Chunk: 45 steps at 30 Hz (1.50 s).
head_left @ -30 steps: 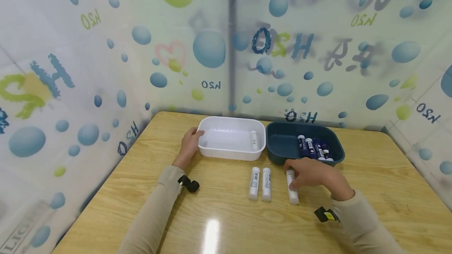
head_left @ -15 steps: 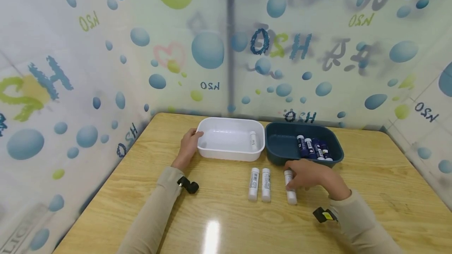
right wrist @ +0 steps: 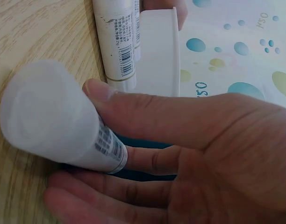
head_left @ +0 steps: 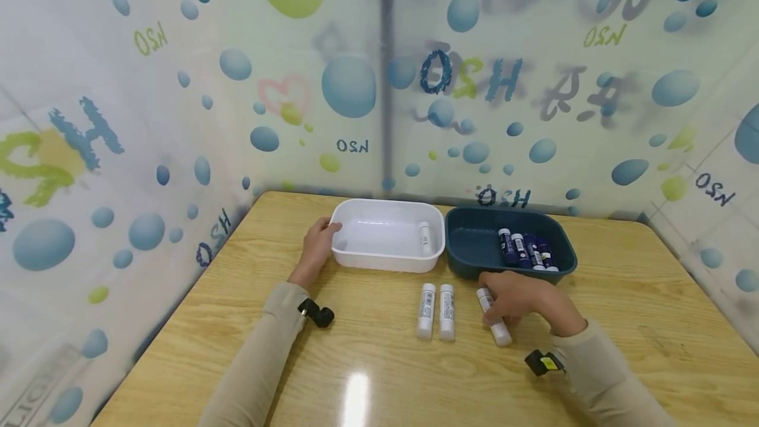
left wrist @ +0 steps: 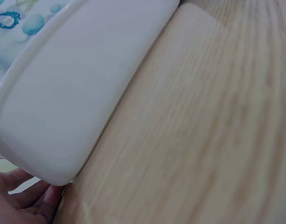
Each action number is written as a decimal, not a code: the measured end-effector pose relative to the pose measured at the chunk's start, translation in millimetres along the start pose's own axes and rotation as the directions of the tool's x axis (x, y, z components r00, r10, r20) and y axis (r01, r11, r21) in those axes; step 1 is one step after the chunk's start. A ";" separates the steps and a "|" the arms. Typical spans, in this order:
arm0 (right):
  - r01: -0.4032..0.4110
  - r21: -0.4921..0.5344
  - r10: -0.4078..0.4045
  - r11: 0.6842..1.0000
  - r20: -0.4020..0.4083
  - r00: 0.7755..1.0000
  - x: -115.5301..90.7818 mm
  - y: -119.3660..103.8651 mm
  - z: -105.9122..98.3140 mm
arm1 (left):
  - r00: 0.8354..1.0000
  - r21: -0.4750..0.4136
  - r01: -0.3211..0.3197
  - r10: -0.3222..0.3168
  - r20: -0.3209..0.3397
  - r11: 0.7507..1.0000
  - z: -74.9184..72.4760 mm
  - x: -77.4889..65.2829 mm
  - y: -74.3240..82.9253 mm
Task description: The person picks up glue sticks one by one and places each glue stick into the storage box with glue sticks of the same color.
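Observation:
My left hand (head_left: 318, 244) grips the left end of a white plastic tray (head_left: 385, 260), thumb over its rim. In the left wrist view its fingers (left wrist: 42, 198) curl against the corner of the tray. My right hand (head_left: 528, 296) holds a white glue stick (head_left: 500, 333) between thumb and fingers, just in front of the dark blue tray (head_left: 462, 269). The right wrist view shows that stick's translucent end (right wrist: 45, 112) toward the camera, tilted. Two more white glue sticks (head_left: 425, 312) (head_left: 447, 313) lie side by side on the table, left of the right hand.
One white glue stick (head_left: 425, 236) lies inside the white tray at its right end. Several dark blue glue sticks (head_left: 522, 250) lie in the right half of the dark blue tray. Both trays stand side by side on the wooden table (head_left: 284, 374), near the patterned wall (head_left: 350, 170).
The glue stick in my right hand has turned, its near end swinging to the right. My left hand stays on the white tray.

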State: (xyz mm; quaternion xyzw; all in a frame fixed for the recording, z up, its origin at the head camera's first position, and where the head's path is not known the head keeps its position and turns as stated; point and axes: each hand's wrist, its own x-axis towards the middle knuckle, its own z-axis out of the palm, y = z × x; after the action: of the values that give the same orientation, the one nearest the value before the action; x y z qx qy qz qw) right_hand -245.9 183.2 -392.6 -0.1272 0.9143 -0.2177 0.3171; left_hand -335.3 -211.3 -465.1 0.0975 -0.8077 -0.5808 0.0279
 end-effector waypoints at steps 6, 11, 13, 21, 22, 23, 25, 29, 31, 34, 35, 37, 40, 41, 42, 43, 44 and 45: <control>0.013 0.000 -0.013 1.000 0.000 1.000 -0.1 3.0 0.4 | 1.000 -0.007 0.001 -0.001 0.001 1.000 0.9 -2.7 2.0; 0.015 -0.011 -0.015 1.000 0.003 1.000 0.1 3.7 -0.1 | 1.000 -0.018 0.005 -0.005 0.000 1.000 0.6 -4.0 3.3; 0.022 -0.016 -0.022 1.000 0.006 1.000 -0.2 3.8 -0.5 | 1.000 -0.026 0.010 -0.010 0.000 1.000 0.5 -3.6 3.3; 0.016 -0.023 -0.015 1.000 0.015 1.000 -1.3 0.8 -1.0 | 1.000 -0.019 0.016 -0.016 0.000 1.000 -0.3 -2.0 2.4; 0.016 -0.028 -0.016 0.999 0.016 1.000 -1.1 0.6 -0.9 | 1.000 -0.020 0.017 -0.017 0.001 1.000 -0.4 -1.9 2.4; 0.016 -0.033 -0.016 0.999 0.017 1.000 -0.7 0.5 -0.8 | 1.000 -0.023 0.018 -0.018 0.001 1.000 -0.5 -1.8 2.5; 0.016 -0.034 -0.015 0.999 0.021 1.000 0.0 0.5 -0.3 | 1.000 -0.027 0.019 -0.019 0.002 0.999 -0.4 -1.6 2.6; 0.015 -0.031 -0.014 0.999 0.024 1.000 1.4 1.1 0.7 | 1.000 -0.026 0.014 -0.014 0.002 1.000 -0.3 -1.3 2.4; 0.016 -0.030 -0.015 0.999 0.027 1.000 1.8 1.3 1.2 | 1.000 -0.024 0.013 -0.013 0.002 1.000 -0.1 -1.0 2.3; 0.016 -0.027 -0.015 1.000 0.031 0.999 2.6 1.7 2.4 | 1.000 -0.021 0.011 -0.011 0.000 1.000 0.4 -0.6 2.1; 0.017 -0.026 -0.016 1.000 0.031 0.999 3.0 1.9 2.6 | 1.000 -0.019 0.008 -0.008 -0.002 1.000 0.5 -0.5 1.9; 0.018 -0.025 -0.017 1.000 0.030 0.999 3.8 2.2 2.9 | 1.000 -0.016 0.003 -0.003 -0.005 1.000 0.7 0.0 1.6; 0.020 -0.024 -0.019 1.000 0.028 0.999 4.7 2.3 2.7 | 1.000 -0.020 -0.002 0.002 -0.011 1.000 0.9 0.1 1.6; 0.022 -0.026 -0.021 0.999 0.028 0.999 4.9 2.3 2.5 | 1.000 -0.024 -0.001 0.001 -0.012 1.000 1.0 0.0 1.6; 0.023 -0.028 -0.022 0.999 0.029 0.999 5.1 2.4 2.4 | 1.000 -0.028 0.000 0.000 -0.012 1.000 1.0 -0.2 1.7; 0.023 -0.029 -0.022 0.999 0.030 0.999 5.2 2.4 2.5 | 1.000 -0.030 0.000 -0.001 -0.011 1.000 1.0 -0.4 1.7; 0.024 -0.028 -0.023 0.999 0.031 0.999 5.3 2.3 2.5 | 1.000 -0.033 0.002 -0.002 -0.010 0.999 1.0 -0.8 1.9; 0.024 -0.029 -0.023 0.999 0.033 0.999 5.3 2.4 2.7 | 1.000 -0.034 0.002 -0.002 -0.010 0.999 0.9 -1.3 2.0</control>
State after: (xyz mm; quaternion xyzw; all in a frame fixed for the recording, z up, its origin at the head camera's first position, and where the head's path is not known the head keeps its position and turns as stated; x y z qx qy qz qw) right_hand -248.5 182.4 -398.4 -0.1462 0.9106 -0.2057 0.3273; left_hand -334.5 -209.5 -463.4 0.1007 -0.7974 -0.5941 0.0329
